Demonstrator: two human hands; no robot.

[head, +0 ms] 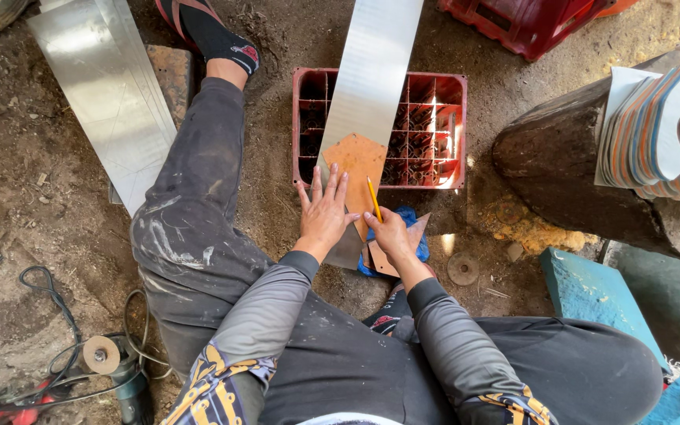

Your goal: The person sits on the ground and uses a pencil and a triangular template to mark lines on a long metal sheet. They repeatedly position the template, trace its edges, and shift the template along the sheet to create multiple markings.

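Clearly the work in hand is marking round a template onto metal. A long sheet-metal strip (371,79) runs from the top centre of the frame down to the middle, its near end lying over a red plastic crate (442,130). An orange-brown, many-sided template (356,161) lies flat on the strip's lower end, at the middle of the frame.

The left hand (324,212) is spread open, fingers fanned and palm down, pressing on the template's lower left part and the strip; it grips nothing. The right hand (389,232) is closed round a yellow pencil (374,198), whose tip meets the template's right edge.

To do this well, I judge that the flat hand should bear down close to the edge being traced, so the template cannot creep on the smooth metal, and the pencil should lean against the edge and run in one steady stroke. The strip only bridges the crate, so pressing too hard might rock it.

The crate is split into square cells; those that show look empty, with sunlight falling through on the right, while the strip hides the middle ones. A second red crate (529,24) at the top right edge is too cropped to tell its contents.

Smallest, an angle grinder (116,370) lies on the dirt floor at lower left.
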